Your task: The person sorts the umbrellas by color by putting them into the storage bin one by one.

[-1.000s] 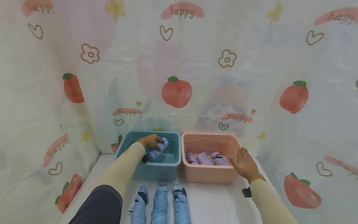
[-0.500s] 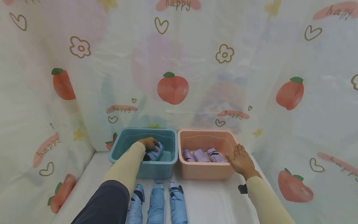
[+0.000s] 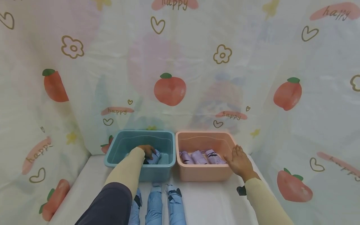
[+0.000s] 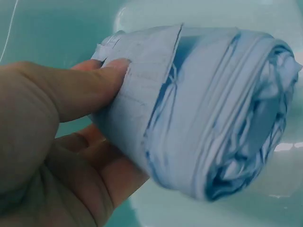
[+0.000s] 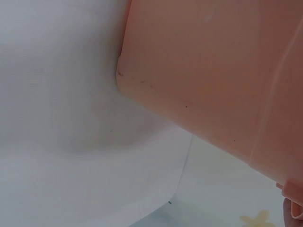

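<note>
The person's left hand (image 3: 147, 150) reaches down into a teal plastic bin (image 3: 157, 173), its grip curled around a rolled light-blue fabric bundle (image 4: 184, 109), which the fingers partly hide. The right hand (image 3: 239, 161), fingers straight, rests at a peach plastic bin (image 3: 205, 173), holding nothing. On the white curtain (image 3: 197, 68), "happy" is readable.

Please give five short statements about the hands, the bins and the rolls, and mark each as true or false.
1. The left hand holds a blue roll inside the teal bin. True.
2. Three purple rolls lie in the peach bin. True.
3. The right hand grips a purple roll. False: it is at the peach bin's rim and holds no roll.
4. The teal bin is right of the peach bin. False: it is on the left.
5. On the white table, three blue rolls lie before the bins. True.
</note>
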The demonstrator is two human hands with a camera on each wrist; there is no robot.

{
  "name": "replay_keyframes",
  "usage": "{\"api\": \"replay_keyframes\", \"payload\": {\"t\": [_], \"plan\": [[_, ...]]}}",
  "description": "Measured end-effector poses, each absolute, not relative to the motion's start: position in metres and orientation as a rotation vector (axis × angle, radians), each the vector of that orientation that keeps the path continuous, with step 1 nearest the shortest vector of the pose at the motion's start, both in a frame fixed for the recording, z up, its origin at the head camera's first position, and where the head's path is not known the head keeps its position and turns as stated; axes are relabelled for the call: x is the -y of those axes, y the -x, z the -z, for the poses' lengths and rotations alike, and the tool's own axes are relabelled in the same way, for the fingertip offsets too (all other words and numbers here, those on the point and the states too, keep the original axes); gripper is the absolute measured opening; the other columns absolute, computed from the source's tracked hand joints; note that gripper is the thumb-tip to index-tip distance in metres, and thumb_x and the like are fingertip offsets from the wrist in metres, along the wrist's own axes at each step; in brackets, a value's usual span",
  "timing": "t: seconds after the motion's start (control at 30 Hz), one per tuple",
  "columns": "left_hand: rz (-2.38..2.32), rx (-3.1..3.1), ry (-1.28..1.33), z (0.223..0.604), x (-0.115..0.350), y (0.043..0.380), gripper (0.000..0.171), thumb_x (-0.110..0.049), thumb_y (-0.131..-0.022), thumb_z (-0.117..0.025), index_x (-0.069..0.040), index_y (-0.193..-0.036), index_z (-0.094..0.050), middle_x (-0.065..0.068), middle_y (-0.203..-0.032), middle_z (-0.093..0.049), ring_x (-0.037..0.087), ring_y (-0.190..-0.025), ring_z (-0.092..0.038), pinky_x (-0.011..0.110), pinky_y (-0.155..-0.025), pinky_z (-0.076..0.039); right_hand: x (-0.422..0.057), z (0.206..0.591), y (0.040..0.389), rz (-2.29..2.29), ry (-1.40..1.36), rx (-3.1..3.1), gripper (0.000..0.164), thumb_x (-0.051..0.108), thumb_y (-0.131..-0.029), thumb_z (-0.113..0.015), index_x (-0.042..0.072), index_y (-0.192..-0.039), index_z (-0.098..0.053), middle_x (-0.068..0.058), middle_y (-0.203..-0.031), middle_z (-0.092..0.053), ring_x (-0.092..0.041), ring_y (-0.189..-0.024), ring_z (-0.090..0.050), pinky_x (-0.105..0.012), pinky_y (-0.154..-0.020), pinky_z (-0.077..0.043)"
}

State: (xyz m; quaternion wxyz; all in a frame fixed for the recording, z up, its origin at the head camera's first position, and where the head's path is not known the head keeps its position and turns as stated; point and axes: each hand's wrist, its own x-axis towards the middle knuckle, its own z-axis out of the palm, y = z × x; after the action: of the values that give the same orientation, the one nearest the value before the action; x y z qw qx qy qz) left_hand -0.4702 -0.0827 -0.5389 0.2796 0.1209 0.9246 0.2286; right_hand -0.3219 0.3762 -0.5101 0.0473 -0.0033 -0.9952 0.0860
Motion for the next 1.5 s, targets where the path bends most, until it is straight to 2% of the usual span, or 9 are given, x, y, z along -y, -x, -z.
{"api": "replay_keyframes", "payload": {"t": [0.13, 0.33, 0.53, 0.7, 0.83, 0.93, 1.17, 1.3, 1.5], "plan": [[-0.521, -2.447, -0.338, 0.529, 0.083, 0.46, 0.043, -0.006, -0.089, -0.07, -0.013, -0.132, -0.063, 0.013, -0.137, -0.052, 0.029, -0.12, -0.051, 0.043, -0.095, -0.047, -0.375, 0.512, 0.322, -0.269, 0.01, 3.04, 0.1, 0.067, -0.097, -0.021, -0.02, -0.145, -0.013, -0.037, -0.153, -0.006, -0.05, -0.141, -0.005, -0.058, -0.113, -0.009], [-0.367, -2.336, -0.451, 0.511, 0.085, 0.445, 0.056, -0.019, -0.093, -0.068, -0.003, -0.143, -0.049, 0.012, -0.144, -0.047, 0.033, -0.137, -0.036, 0.046, -0.107, -0.035, -0.373, 0.513, 0.322, -0.273, 0.02, 3.045, 0.099, 0.066, -0.097, -0.024, -0.019, -0.146, -0.013, -0.037, -0.153, -0.006, -0.05, -0.141, -0.006, -0.059, -0.112, -0.01], [-0.458, -2.215, -0.391, 0.507, 0.078, 0.44, 0.066, -0.03, -0.092, -0.069, 0.003, -0.143, -0.045, 0.015, -0.144, -0.047, 0.032, -0.138, -0.035, 0.045, -0.109, -0.033, -0.37, 0.512, 0.323, -0.279, 0.001, 3.031, 0.088, 0.053, -0.101, -0.037, -0.02, -0.145, -0.015, -0.038, -0.152, -0.008, -0.051, -0.141, -0.007, -0.059, -0.112, -0.01], [-0.456, -2.217, -0.488, 0.514, 0.069, 0.442, 0.07, -0.029, -0.094, -0.066, 0.0, -0.149, -0.035, 0.015, -0.152, -0.035, 0.033, -0.141, -0.029, 0.045, -0.109, -0.033, -0.366, 0.513, 0.323, -0.284, -0.007, 3.031, 0.091, 0.057, -0.1, -0.034, -0.02, -0.145, -0.015, -0.037, -0.152, -0.008, -0.05, -0.141, -0.007, -0.059, -0.112, -0.011], [-0.539, -2.225, -0.433, 0.519, 0.066, 0.444, 0.071, -0.024, -0.091, -0.069, -0.002, -0.15, -0.036, 0.015, -0.153, -0.033, 0.034, -0.142, -0.026, 0.046, -0.109, -0.032, -0.363, 0.514, 0.322, -0.289, -0.025, 3.015, 0.092, 0.057, -0.1, -0.034, -0.021, -0.144, -0.018, -0.038, -0.152, -0.011, -0.051, -0.141, -0.009, -0.059, -0.112, -0.013], [-0.578, -2.234, -0.388, 0.522, 0.065, 0.445, 0.072, -0.024, -0.088, -0.072, -0.004, -0.149, -0.038, 0.014, -0.152, -0.035, 0.034, -0.14, -0.029, 0.047, -0.108, -0.034, -0.363, 0.515, 0.321, -0.294, -0.017, 3.019, 0.096, 0.063, -0.098, -0.029, -0.021, -0.144, -0.017, -0.038, -0.152, -0.01, -0.051, -0.141, -0.009, -0.059, -0.112, -0.012], [-0.667, -2.286, -0.379, 0.5, 0.067, 0.448, 0.062, -0.019, -0.092, -0.069, -0.003, -0.146, -0.043, 0.016, -0.144, -0.047, 0.035, -0.116, -0.058, 0.046, -0.094, -0.048, -0.366, 0.511, 0.32, -0.283, -0.044, 3.014, 0.096, 0.063, -0.099, -0.026, -0.021, -0.144, -0.017, -0.038, -0.152, -0.01, -0.051, -0.14, -0.009, -0.058, -0.112, -0.013], [-0.779, -2.295, -0.406, 0.475, 0.071, 0.444, 0.063, -0.017, -0.092, -0.07, -0.002, -0.146, -0.041, 0.02, -0.136, -0.052, 0.038, -0.116, -0.058, 0.045, -0.083, -0.054, -0.371, 0.509, 0.322, -0.279, -0.067, 3.015, 0.095, 0.061, -0.1, -0.027, -0.023, -0.142, -0.017, -0.04, -0.151, -0.01, -0.052, -0.14, -0.009, -0.058, -0.112, -0.012], [-0.836, -2.372, -0.552, 0.455, 0.088, 0.43, 0.063, -0.015, -0.093, -0.068, -0.006, -0.149, -0.04, 0.021, -0.138, -0.05, 0.035, -0.118, -0.055, 0.043, -0.08, -0.055, -0.379, 0.509, 0.322, -0.268, -0.054, 3.038, 0.096, 0.062, -0.099, -0.023, -0.023, -0.143, -0.015, -0.04, -0.151, -0.008, -0.052, -0.14, -0.008, -0.058, -0.113, -0.01]]}}
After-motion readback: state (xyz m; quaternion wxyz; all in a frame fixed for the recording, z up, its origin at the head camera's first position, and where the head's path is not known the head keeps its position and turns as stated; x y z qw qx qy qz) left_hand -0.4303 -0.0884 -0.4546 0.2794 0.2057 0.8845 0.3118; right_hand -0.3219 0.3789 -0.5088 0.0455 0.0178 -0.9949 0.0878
